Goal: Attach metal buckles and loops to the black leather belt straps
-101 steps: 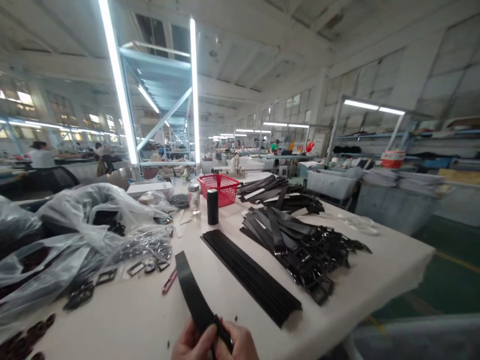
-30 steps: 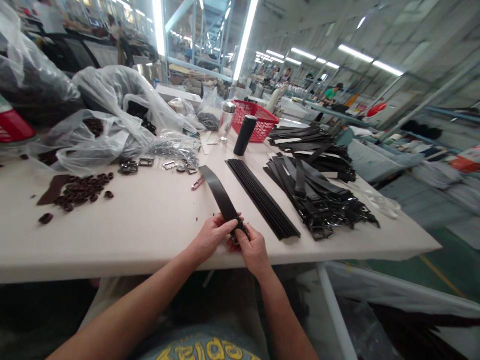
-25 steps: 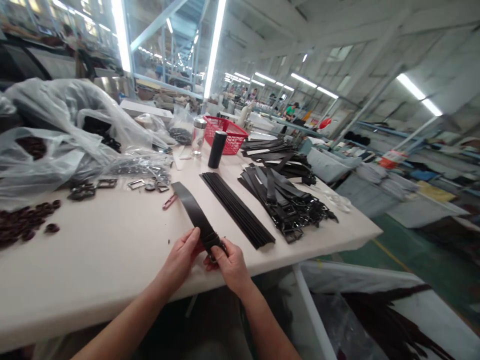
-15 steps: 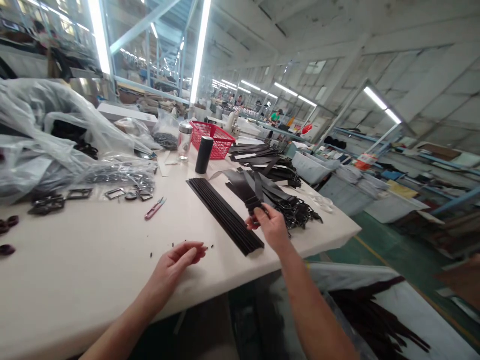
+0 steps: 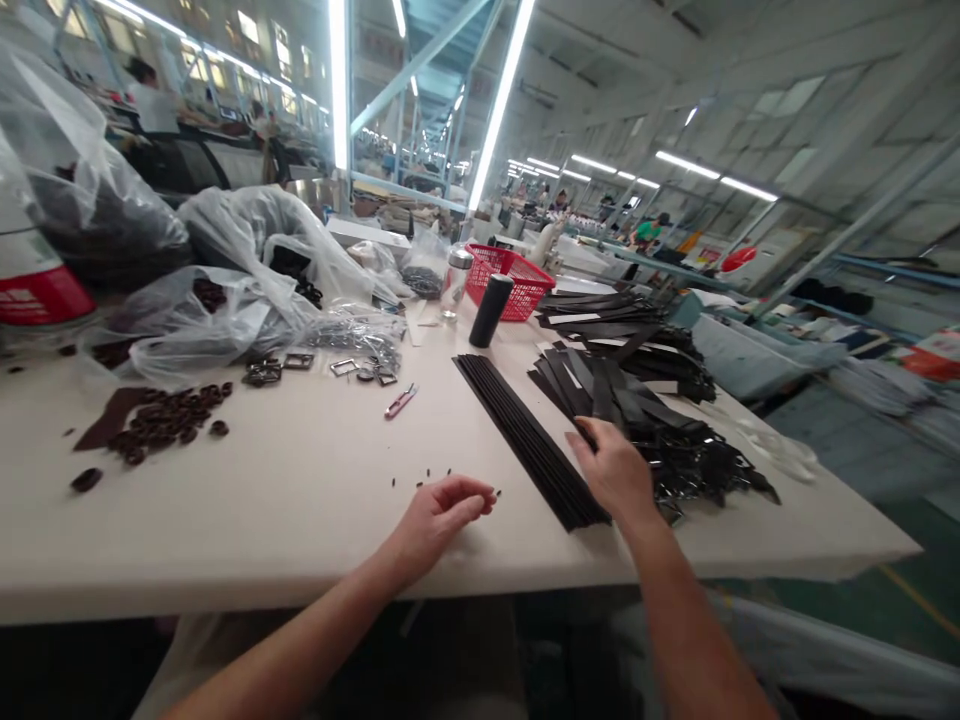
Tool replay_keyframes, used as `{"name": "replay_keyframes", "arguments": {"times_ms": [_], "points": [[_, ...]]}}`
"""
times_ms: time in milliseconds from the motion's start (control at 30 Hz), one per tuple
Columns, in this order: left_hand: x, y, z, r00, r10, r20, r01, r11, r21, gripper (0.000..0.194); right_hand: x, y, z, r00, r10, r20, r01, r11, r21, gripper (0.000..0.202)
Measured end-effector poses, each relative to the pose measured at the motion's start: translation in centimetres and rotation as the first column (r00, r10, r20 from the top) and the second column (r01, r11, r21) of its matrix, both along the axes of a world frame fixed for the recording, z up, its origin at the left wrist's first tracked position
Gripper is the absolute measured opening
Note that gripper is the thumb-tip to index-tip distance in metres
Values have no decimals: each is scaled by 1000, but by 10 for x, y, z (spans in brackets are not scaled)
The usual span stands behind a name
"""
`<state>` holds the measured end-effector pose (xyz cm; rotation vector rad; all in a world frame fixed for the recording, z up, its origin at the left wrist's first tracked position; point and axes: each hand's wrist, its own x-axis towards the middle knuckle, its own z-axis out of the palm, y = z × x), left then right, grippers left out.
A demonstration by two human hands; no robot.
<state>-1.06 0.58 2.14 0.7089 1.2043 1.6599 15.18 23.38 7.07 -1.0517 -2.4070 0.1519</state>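
Note:
My right hand (image 5: 616,470) is closed on a black strap (image 5: 602,388) at the near left side of a pile of black straps (image 5: 679,430) with metal buckles. Its fingertips are partly hidden. My left hand (image 5: 446,515) hovers low above the table with thumb and fingers curled together; whether a tiny piece is between them I cannot make out. Several small black bits (image 5: 428,472) lie on the table by its fingers. Between the two hands stretches a neat row of long black strips (image 5: 525,435), its near end beside my right hand.
Pink-handled thread snips (image 5: 400,402) lie left of the strips. A black cylinder (image 5: 491,311), a glass bottle (image 5: 455,287) and a red basket (image 5: 517,285) stand behind. Plastic bags (image 5: 255,270), metal buckles (image 5: 345,367) and brown bead-like pieces (image 5: 176,415) occupy the left.
The view has swung left. My right hand has lowered the buckled strap from above the strips to the pile's near edge. My left hand keeps its curled pose near the small bits.

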Motion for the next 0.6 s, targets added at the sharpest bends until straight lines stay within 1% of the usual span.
{"name": "replay_keyframes", "arguments": {"times_ms": [100, 167, 233, 333, 500, 533, 600], "points": [[-1, 0, 0, 1000, 10, 9, -10, 1000, -3, 32, -31, -3, -23, 996, -8, 91, 13, 998, -61, 41], [-1, 0, 0, 1000, 13, 13, -12, 1000, -10, 33, -43, 1, -32, 991, -27, 127, 40, 995, -96, 39], [-1, -1, 0, 1000, 9, 10, -9, 1000, -11, 34, -49, 5, -35, 987, -37, 154, 57, 990, -128, 34], [-1, -1, -2, 1000, 0, 5, 0, 1000, 4, 33, -48, 10, -32, 983, -31, 183, 64, 982, -177, 32], [0, 1, -3, 999, -2, 41, 1, 1000, 22, 32, -44, 18, -18, 972, 73, 225, -16, 970, -244, 34], [0, 1, -2, 999, 1, 51, -2, 1000, 25, 33, -44, 20, -15, 969, 75, 235, -17, 970, -242, 33], [1, 2, -1, 997, 7, 72, -10, 999, 35, 34, -47, 22, -12, 967, 31, 254, 22, 979, -204, 29]]}}
